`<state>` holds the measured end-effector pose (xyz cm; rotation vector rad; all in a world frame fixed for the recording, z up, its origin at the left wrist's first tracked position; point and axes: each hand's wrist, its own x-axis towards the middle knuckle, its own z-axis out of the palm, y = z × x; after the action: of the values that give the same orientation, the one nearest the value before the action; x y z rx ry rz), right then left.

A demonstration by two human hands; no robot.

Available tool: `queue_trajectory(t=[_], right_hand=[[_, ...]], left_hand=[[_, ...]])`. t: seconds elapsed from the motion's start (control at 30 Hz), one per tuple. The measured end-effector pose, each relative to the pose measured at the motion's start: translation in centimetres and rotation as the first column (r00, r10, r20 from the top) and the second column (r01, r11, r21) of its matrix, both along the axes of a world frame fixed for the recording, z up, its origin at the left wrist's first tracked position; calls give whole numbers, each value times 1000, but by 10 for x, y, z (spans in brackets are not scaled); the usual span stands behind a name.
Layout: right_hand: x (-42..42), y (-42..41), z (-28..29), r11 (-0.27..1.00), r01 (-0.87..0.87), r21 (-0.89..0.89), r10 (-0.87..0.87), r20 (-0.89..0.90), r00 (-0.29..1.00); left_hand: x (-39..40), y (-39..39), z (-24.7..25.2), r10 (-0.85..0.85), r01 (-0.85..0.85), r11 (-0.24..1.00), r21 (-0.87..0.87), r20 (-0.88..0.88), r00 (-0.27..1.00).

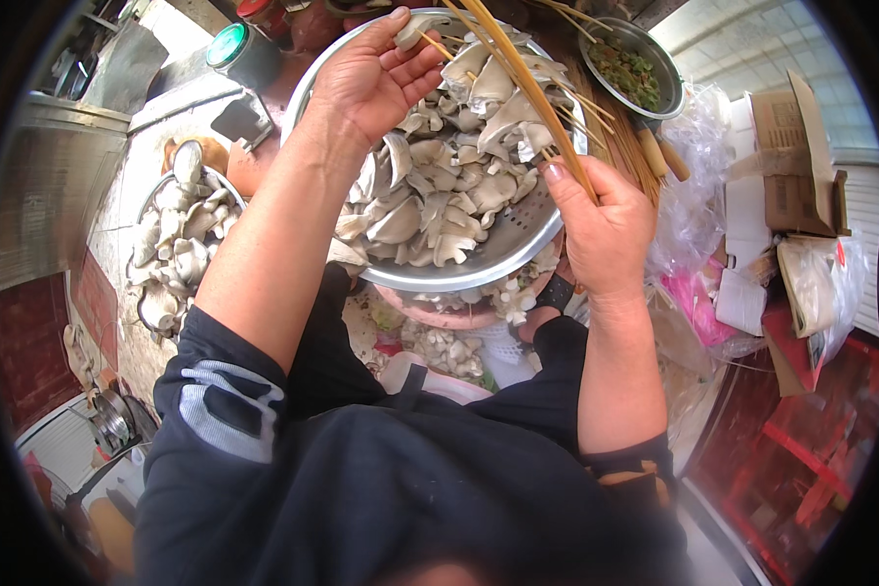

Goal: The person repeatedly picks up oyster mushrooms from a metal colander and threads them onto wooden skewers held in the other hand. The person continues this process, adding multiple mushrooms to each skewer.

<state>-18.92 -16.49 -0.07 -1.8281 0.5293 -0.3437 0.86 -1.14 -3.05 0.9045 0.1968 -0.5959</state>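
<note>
My left hand point(370, 84) is raised over the far left of a metal colander point(439, 278), palm up. An oyster mushroom piece point(421, 29) sits between its thumb and fingers, and a thin skewer tip point(438, 47) shows beside it. At the colander's right side, my right hand point(608, 223) grips a bundle of bamboo skewers point(531, 91) that slants up to the far left. Torn oyster mushrooms point(428, 198) fill much of the colander. Threaded mushroom pieces point(491, 84) on skewers lie across its far right part.
Loose skewers point(633, 157) lie right of the colander, near a metal bowl of chopped greens point(622, 73). Plastic bags point(692, 168) and a cardboard box point(795, 161) stand farther right. More mushrooms point(179, 242) fill a container at left. Under the colander is a pink basin point(439, 315).
</note>
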Motion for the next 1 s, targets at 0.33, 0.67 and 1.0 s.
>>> queue_trajectory(t=[0.33, 0.67, 1.0], right_hand=[[1, -3, -4, 997, -21, -74, 24, 35, 999], [-2, -5, -9, 998, -5, -58, 7, 40, 999], [-1, -3, -8, 998, 2, -60, 1, 42, 999]], left_hand=[[-2, 1, 4, -51, 31, 990, 137, 148, 988], [-24, -11, 8, -196, 146, 962, 233, 207, 959], [-23, -8, 8, -209, 178, 969, 173, 176, 962]])
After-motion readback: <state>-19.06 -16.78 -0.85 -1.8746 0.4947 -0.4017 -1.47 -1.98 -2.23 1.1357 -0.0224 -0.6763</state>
